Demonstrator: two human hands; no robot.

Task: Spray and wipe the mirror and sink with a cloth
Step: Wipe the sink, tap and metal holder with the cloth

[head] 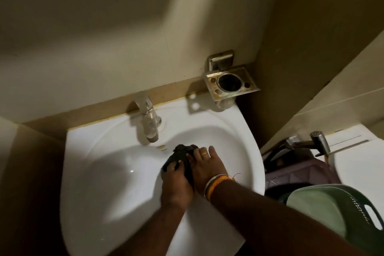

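Both hands meet on a dark cloth (182,157) bunched in the bowl of the white sink (99,183), just right of the bowl's middle. The left hand (176,183) has its fingers curled into the cloth's near edge, gripping a fold of it; the right hand (204,167) lies beside it at 3 o'clock, fingers fairly straight and laid over the cloth's right side, pressing it down rather than closing round it, though the fingertips' hold is partly hidden by the fabric. A ring sits on one right finger, and bangles with an orange thread (216,185) circle the right wrist. The two hands touch along their inner edges, with a strip of cloth showing between them. From the cloth at 11 o'clock, close by, stands the metal tap (148,118), its spout reaching over the bowl's back slope; a small overflow slot lies just beyond the cloth at 10 o'clock. At 1 o'clock, farther up on the wall, a tarnished metal tumbler holder (230,81) hangs above the sink's back corner. Out at 3 o'clock, beyond the sink's rim, a hand-held spray nozzle (315,142) rests, and at 4 o'clock sits a green plastic tub (332,208) with a handle slot.
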